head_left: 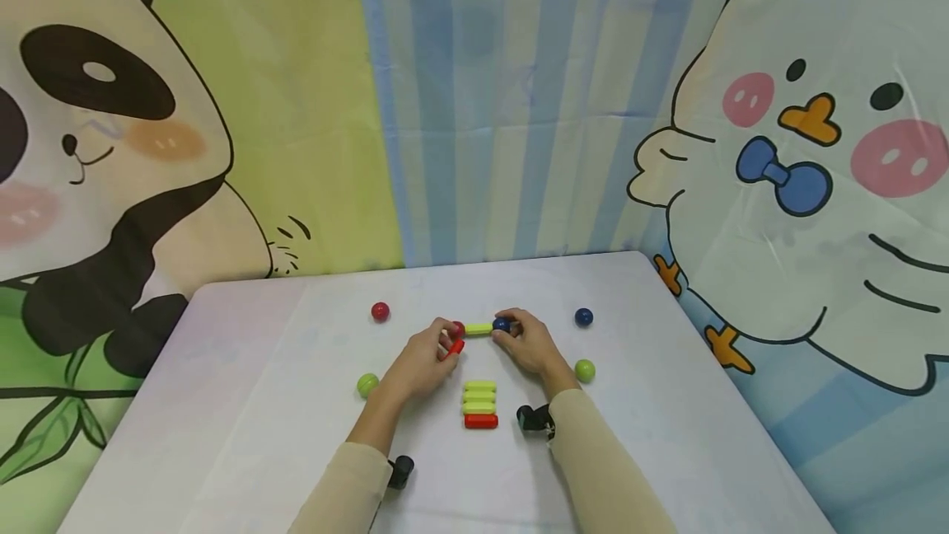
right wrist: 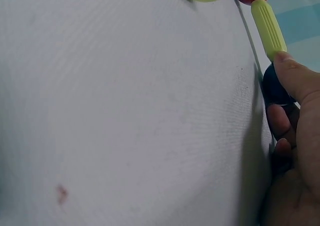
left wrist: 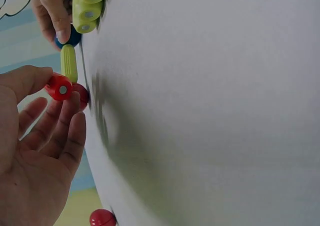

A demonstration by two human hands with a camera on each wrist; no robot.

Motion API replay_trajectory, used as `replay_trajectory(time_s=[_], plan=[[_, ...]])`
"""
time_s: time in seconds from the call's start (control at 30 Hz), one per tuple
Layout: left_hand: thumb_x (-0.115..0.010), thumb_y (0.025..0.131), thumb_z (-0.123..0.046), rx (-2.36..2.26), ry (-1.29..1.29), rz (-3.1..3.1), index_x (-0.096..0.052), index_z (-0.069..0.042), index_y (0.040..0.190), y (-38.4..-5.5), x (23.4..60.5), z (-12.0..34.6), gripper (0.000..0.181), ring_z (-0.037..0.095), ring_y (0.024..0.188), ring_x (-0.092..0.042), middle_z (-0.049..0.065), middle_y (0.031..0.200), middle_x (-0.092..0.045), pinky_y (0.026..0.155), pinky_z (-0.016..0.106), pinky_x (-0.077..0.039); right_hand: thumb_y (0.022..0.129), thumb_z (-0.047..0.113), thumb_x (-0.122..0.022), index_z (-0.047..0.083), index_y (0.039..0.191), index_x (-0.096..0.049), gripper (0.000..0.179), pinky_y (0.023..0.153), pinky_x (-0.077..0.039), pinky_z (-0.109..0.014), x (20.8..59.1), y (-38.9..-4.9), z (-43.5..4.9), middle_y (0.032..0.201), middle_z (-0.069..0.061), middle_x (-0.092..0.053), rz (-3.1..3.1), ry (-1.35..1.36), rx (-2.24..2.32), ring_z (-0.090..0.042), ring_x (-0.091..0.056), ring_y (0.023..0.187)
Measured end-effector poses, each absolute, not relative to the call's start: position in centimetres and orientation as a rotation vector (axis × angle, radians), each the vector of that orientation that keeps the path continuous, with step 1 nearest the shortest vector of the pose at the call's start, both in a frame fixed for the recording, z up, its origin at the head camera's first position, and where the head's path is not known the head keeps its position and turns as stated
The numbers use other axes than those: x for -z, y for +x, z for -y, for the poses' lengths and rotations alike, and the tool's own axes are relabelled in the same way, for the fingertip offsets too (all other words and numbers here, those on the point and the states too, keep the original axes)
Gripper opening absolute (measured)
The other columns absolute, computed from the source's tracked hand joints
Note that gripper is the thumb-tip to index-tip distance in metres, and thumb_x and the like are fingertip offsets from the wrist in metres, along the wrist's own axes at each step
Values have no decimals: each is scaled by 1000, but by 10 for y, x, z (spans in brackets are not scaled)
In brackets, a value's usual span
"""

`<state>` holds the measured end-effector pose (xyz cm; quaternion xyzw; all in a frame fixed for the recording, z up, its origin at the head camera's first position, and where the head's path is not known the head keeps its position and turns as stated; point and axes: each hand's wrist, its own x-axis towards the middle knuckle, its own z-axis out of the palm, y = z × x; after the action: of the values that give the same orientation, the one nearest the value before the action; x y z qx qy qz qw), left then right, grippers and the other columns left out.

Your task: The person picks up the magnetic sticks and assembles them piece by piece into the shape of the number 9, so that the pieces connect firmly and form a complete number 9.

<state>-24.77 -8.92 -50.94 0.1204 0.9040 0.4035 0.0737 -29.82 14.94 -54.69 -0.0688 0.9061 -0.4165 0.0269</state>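
Note:
A yellow-green ribbed rod (head_left: 478, 329) joins a red ball (head_left: 459, 329) at its left end to a blue ball (head_left: 502, 325) at its right. My left hand (head_left: 424, 359) pinches a red rod (left wrist: 60, 89) between thumb and fingers; a silvery disc shows on its end in the left wrist view. This rod is close to the joined red ball, but whether they touch I cannot tell. My right hand (head_left: 530, 344) grips the joined blue ball, with the thumb at the rod's end in the right wrist view.
Nearer the body lie several yellow-green rods (head_left: 479, 397) in a row, with a red rod (head_left: 480, 421) below. Around them on the white table (head_left: 259, 435) are a loose red ball (head_left: 381, 311), a loose blue ball (head_left: 583, 317) and green balls (head_left: 367, 385) on both sides.

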Motion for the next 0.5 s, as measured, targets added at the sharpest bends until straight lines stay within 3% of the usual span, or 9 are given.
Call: replay_trajectory(time_s=[0.5], plan=[[-70,96,-25,-1192,169,-2754,-49,-12,135,-247,516,87,45,17,77,-56,2,90,-59,71,31,-49,98,31,-71,22,136,-62,40,87,-45,-38,547,-298,-150,107,-2,-60,-2797,-233,1301,-19,-54,95]])
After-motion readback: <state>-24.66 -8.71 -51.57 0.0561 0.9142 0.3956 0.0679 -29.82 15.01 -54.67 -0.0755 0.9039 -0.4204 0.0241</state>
